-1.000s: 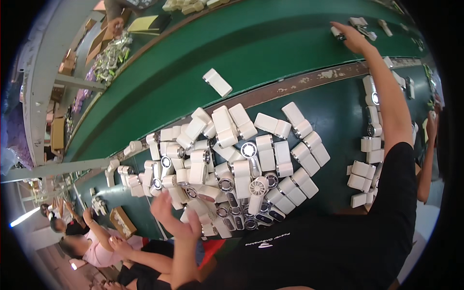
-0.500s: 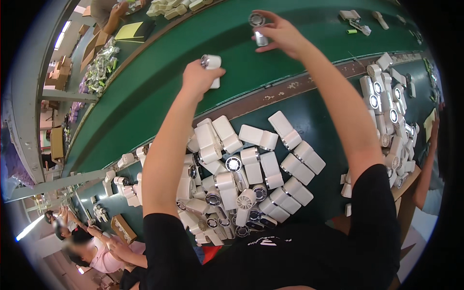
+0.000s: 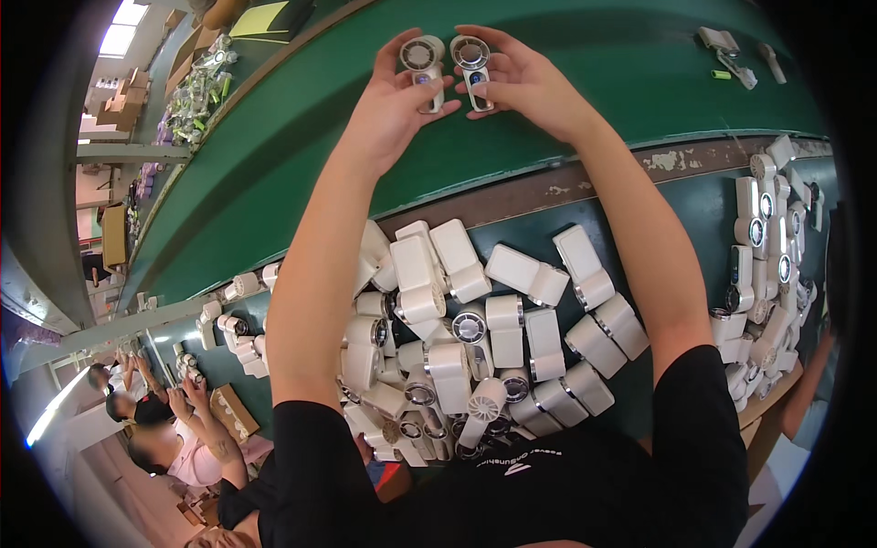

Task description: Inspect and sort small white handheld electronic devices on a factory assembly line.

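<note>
Over the green conveyor belt [image 3: 274,192] I hold up two white handheld fans side by side. My left hand [image 3: 388,114] is closed around one small fan [image 3: 421,57], its round silver grille on top and its thumb lying by a small lit display. In my right hand [image 3: 534,87] is a matching fan [image 3: 471,55], also upright, with its display lit and the thumb against its handle. The two fans are close together. Nearer to me, a heap of white handheld fans [image 3: 448,365] covers the dark green table, some with grilles facing up.
A brown worn rail [image 3: 512,203] separates belt and table. More white fans [image 3: 767,247] are piled at right. Two white parts and a green cylinder [image 3: 721,75] lie on the belt's far right. Co-workers [image 3: 187,438] sit at lower left; bagged parts [image 3: 201,91] lie beyond the belt.
My left hand has risen and turned its fan grille toward me. The right hand has moved slightly left and turned its fan too, bringing both fans together with displays showing.
</note>
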{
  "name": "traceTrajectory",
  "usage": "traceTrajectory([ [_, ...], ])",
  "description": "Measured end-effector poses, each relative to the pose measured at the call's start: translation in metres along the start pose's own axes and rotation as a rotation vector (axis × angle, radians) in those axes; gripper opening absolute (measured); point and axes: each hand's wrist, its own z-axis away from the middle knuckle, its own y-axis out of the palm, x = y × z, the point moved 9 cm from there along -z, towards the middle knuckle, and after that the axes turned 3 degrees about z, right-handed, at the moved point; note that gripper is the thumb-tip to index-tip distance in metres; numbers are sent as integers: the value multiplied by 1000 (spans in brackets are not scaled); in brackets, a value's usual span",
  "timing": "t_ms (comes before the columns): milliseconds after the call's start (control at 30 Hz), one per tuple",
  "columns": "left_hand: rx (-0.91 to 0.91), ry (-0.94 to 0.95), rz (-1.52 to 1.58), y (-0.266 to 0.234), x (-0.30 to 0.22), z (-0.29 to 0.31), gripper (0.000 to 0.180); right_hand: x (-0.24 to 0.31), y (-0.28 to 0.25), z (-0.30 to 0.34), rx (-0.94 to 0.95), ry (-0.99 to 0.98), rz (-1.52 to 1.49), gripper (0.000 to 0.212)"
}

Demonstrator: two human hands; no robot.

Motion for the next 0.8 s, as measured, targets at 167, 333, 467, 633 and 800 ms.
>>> traceTrajectory([
  [167,100,26,-62,14,-2,7,78,5,3,8,22,-2,-14,74],
  [333,68,49,-83,15,1,9,78,6,4,10,20,-36,-49,76],
  [467,65,53,-65,15,3,9,79,4,5,9,31,-51,-31,75],
  [633,55,47,-61,14,4,9,79,2,5,8,21,-43,-33,75],
  [800,31,40,-99,9,6,8,80,0,5,7,19,-44,-30,75],
])
